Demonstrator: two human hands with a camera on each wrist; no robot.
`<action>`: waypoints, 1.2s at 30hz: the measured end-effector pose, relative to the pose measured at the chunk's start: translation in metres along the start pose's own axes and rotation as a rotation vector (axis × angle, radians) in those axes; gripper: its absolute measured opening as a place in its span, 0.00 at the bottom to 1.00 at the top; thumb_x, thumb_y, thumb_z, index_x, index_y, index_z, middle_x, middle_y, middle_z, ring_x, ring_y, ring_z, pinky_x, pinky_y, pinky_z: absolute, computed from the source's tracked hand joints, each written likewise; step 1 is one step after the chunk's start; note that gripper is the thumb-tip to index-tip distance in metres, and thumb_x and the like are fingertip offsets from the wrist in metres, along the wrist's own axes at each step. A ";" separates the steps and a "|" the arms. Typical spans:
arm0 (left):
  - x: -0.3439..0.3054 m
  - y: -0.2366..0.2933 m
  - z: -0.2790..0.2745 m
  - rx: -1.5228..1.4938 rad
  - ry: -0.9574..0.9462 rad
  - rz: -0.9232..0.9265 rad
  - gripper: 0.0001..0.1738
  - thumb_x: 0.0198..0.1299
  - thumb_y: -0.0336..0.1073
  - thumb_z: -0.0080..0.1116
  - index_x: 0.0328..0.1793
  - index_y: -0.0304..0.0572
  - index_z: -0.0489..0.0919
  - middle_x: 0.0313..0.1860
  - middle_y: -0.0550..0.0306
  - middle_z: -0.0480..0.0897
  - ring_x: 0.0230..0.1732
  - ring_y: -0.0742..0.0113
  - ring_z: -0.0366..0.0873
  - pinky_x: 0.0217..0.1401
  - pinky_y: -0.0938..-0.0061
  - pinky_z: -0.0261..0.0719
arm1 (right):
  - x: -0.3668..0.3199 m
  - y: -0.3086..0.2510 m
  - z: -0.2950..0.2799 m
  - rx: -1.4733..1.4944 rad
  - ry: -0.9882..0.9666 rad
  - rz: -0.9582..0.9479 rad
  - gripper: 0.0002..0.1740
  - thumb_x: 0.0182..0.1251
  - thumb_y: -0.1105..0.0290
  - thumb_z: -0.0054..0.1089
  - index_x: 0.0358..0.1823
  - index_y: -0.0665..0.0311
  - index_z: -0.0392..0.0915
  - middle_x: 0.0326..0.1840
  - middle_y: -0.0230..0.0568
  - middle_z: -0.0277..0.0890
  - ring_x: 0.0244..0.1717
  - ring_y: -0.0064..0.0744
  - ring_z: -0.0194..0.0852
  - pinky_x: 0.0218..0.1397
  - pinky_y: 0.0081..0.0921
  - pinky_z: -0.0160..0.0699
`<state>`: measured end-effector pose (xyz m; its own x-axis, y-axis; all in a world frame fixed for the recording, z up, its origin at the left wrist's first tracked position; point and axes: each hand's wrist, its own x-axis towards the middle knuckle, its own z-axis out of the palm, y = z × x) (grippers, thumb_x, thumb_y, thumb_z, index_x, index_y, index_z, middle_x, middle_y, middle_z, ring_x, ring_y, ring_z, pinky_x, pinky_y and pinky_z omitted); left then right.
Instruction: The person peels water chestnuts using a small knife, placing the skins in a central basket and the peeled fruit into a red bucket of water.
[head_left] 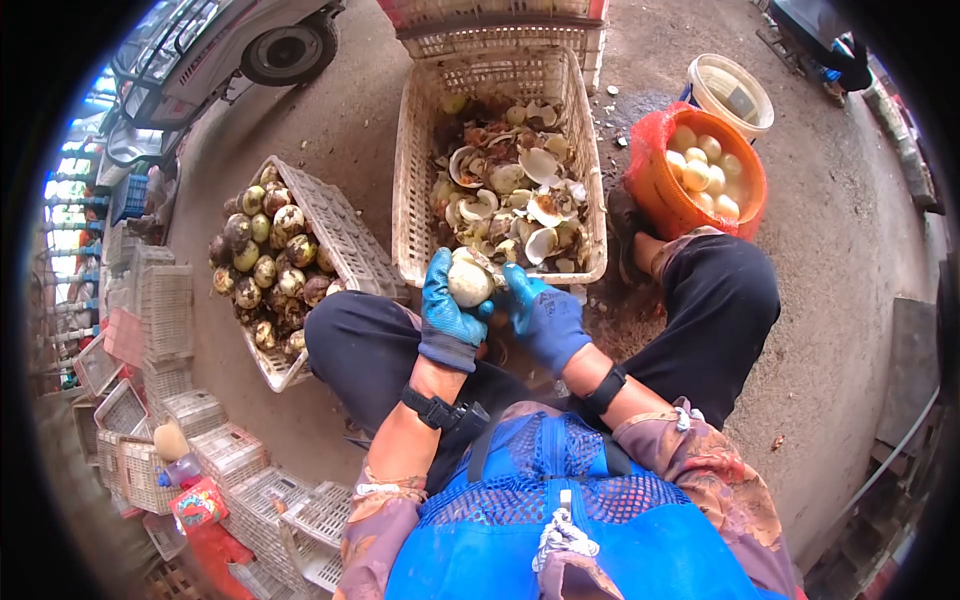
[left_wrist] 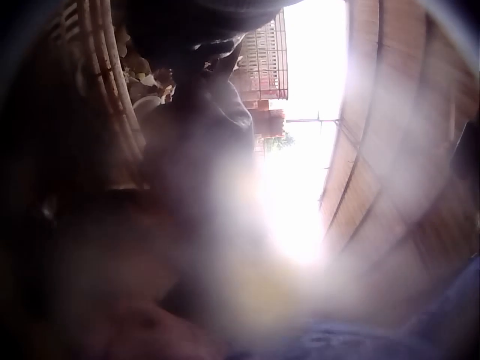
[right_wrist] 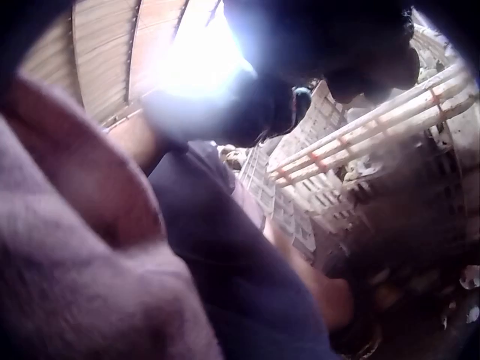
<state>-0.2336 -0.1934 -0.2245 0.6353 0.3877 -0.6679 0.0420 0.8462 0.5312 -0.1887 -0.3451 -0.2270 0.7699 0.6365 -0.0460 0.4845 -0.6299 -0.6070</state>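
Note:
A round, pale cream fruit (head_left: 470, 284) sits in my left hand (head_left: 447, 318), whose blue-gloved fingers and thumb curl round it at the near rim of a large crate. My right hand (head_left: 548, 320), also in a blue glove, is close at the fruit's right side with its back turned up. Its fingertips point toward the fruit; I cannot tell whether they pinch something. Beyond both hands, the big whitish plastic crate (head_left: 590, 200) holds cup-shaped rind pieces (head_left: 540, 165) and brownish scraps. Glare and dark blur hide both hands' grips in the wrist views.
To the left, a tilted crate (head_left: 345, 225) holds dark-mottled, greenish round fruits (head_left: 262, 228). On the right stand an orange bucket (head_left: 660, 200) of smooth pale balls (head_left: 697, 175) and a white bucket (head_left: 765, 105). Stacked crates (head_left: 165, 310) and a vehicle wheel (head_left: 288, 52) lie farther left.

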 end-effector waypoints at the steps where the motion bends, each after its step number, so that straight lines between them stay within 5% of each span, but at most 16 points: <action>1: 0.000 -0.003 0.004 -0.005 0.010 0.046 0.21 0.62 0.57 0.61 0.51 0.53 0.79 0.40 0.60 0.84 0.32 0.63 0.84 0.17 0.75 0.76 | 0.002 -0.007 -0.003 0.041 -0.022 0.051 0.26 0.68 0.58 0.54 0.66 0.55 0.68 0.41 0.50 0.82 0.42 0.54 0.83 0.38 0.48 0.79; 6: 0.000 -0.012 0.012 0.137 -0.131 0.198 0.23 0.64 0.55 0.58 0.54 0.46 0.79 0.42 0.56 0.85 0.34 0.60 0.84 0.23 0.73 0.80 | 0.015 -0.002 0.009 0.265 -0.057 0.256 0.19 0.70 0.59 0.51 0.58 0.58 0.73 0.44 0.61 0.80 0.46 0.59 0.80 0.45 0.49 0.79; 10: 0.001 -0.007 0.009 0.015 -0.294 0.075 0.23 0.64 0.51 0.57 0.57 0.45 0.78 0.48 0.53 0.84 0.43 0.56 0.84 0.36 0.64 0.85 | 0.024 0.005 -0.005 1.190 0.037 0.357 0.17 0.72 0.61 0.51 0.52 0.66 0.76 0.37 0.44 0.84 0.34 0.34 0.82 0.38 0.32 0.80; 11: -0.005 -0.004 0.012 0.015 -0.285 0.070 0.23 0.64 0.51 0.57 0.58 0.46 0.78 0.49 0.53 0.84 0.45 0.56 0.84 0.39 0.62 0.85 | 0.021 0.006 -0.025 1.373 -0.072 0.454 0.16 0.72 0.61 0.53 0.49 0.66 0.78 0.34 0.35 0.81 0.29 0.20 0.74 0.31 0.21 0.74; 13: -0.002 -0.003 0.009 -0.014 -0.333 0.078 0.24 0.62 0.48 0.58 0.62 0.48 0.76 0.57 0.52 0.80 0.57 0.55 0.79 0.51 0.53 0.83 | 0.025 0.021 -0.033 1.376 -0.124 0.469 0.14 0.73 0.61 0.54 0.49 0.63 0.79 0.33 0.34 0.80 0.25 0.18 0.72 0.26 0.19 0.71; 17: -0.006 0.002 0.011 0.117 -0.539 0.108 0.28 0.63 0.46 0.58 0.68 0.46 0.70 0.61 0.51 0.77 0.60 0.54 0.76 0.56 0.53 0.81 | 0.020 -0.003 -0.062 1.542 -0.228 0.453 0.16 0.73 0.57 0.57 0.49 0.63 0.79 0.33 0.32 0.79 0.24 0.19 0.73 0.23 0.19 0.71; 21: -0.013 -0.003 0.022 0.129 -0.438 0.090 0.26 0.62 0.32 0.63 0.65 0.37 0.71 0.56 0.52 0.79 0.54 0.62 0.79 0.58 0.67 0.81 | 0.022 0.003 -0.040 1.336 -0.064 0.449 0.16 0.72 0.60 0.56 0.50 0.65 0.81 0.35 0.32 0.81 0.29 0.19 0.76 0.31 0.21 0.76; 28: -0.017 0.000 0.024 0.542 -0.437 0.279 0.30 0.54 0.33 0.64 0.64 0.40 0.69 0.54 0.54 0.77 0.54 0.60 0.78 0.53 0.66 0.85 | 0.035 0.031 -0.008 0.992 0.138 0.261 0.15 0.67 0.60 0.58 0.37 0.66 0.84 0.25 0.39 0.82 0.30 0.18 0.75 0.36 0.29 0.76; 36: -0.014 -0.006 0.021 0.219 -0.519 0.094 0.31 0.51 0.33 0.66 0.63 0.36 0.71 0.52 0.49 0.80 0.52 0.57 0.81 0.57 0.62 0.83 | 0.042 0.031 -0.008 0.882 0.321 0.345 0.13 0.68 0.61 0.59 0.37 0.65 0.83 0.29 0.49 0.82 0.26 0.32 0.78 0.34 0.32 0.76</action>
<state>-0.2269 -0.2115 -0.2074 0.9374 0.1804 -0.2980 0.0907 0.6995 0.7088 -0.1378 -0.3412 -0.2412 0.9491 0.2486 -0.1933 -0.1680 -0.1196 -0.9785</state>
